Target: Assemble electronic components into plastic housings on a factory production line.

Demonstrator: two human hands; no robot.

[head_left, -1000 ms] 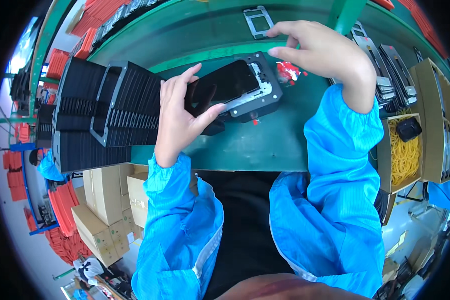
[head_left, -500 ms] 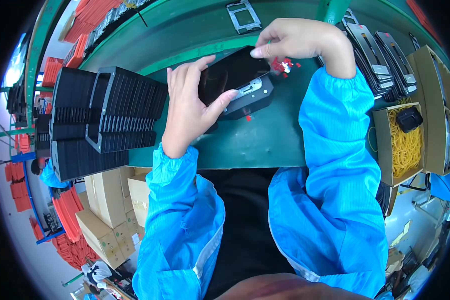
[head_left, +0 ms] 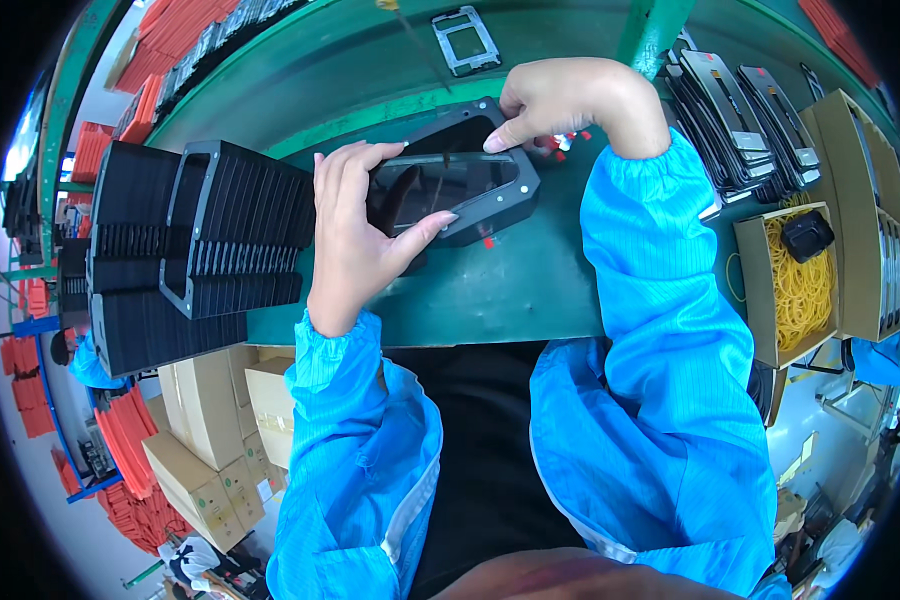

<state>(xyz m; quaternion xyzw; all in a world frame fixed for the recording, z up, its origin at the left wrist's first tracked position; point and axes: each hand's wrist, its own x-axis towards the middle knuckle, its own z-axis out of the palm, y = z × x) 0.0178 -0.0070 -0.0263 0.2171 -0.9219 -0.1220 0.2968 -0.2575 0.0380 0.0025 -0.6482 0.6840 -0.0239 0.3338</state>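
Observation:
A glossy black phone screen panel (head_left: 445, 190) lies over a black, angular fixture (head_left: 516, 196) on the green bench. My left hand (head_left: 355, 225) spans the panel's left end, fingers at the far edge and thumb at the near edge. At its far right edge, my right hand (head_left: 560, 105) pinches with thumb and forefinger; the other fingers are curled. Small red and white bits (head_left: 564, 143) lie beside the right hand, partly hidden by it.
Stacked black frames (head_left: 235, 230) stand at the left. A loose metal frame (head_left: 466, 42) lies at the back. Stacked phone parts (head_left: 727, 115) are at the right, near a carton of yellow bands (head_left: 800, 290). A green post (head_left: 654, 35) rises behind my right hand.
The panel has gone from tilted above the fixture to lying level over it, covering the silver part seen there before. Both hands have lowered with it.

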